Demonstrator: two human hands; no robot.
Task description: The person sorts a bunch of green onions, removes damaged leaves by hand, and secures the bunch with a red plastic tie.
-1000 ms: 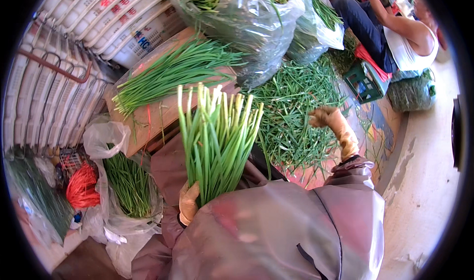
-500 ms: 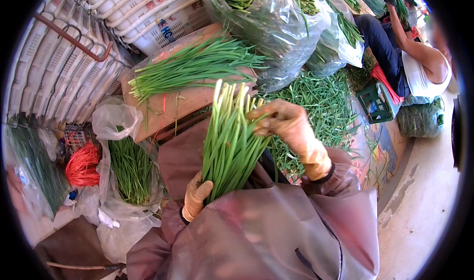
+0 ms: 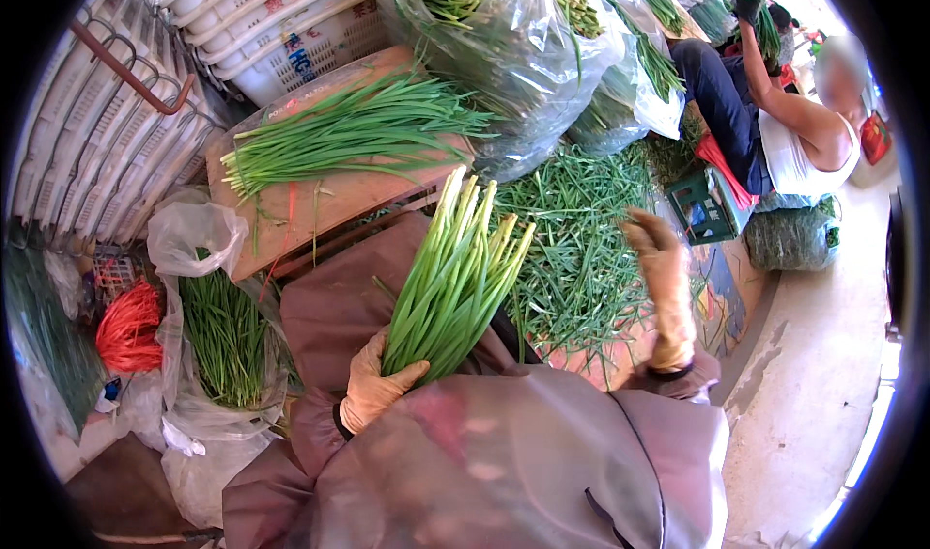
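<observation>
A bunch of garlic chives (image 3: 450,292) stands tilted in front of me, its pale stem ends up and its green leaves down. My gloved left hand (image 3: 378,384) is closed around its lower, leafy part, close to my brown apron (image 3: 504,452). To the right of the bunch and apart from it, my gloved right hand (image 3: 655,244) is raised over a pile of loose green leaves (image 3: 581,244). Its fingers look loosely apart, and I see nothing held in them. More garlic chives (image 3: 349,132) lie on a wooden board (image 3: 281,224) ahead of me.
White stacked baskets (image 3: 92,132) line the left. Beside me are red strings (image 3: 131,326) and a plastic bag (image 3: 199,234) of chives. Large clear bags (image 3: 523,74) stand beyond the board. At far right another person (image 3: 804,147) sits near a green crate (image 3: 702,210).
My right hand has moved away from the bunch, to the right over the leaf pile. The bunch in my left hand leans further right at its stem ends.
</observation>
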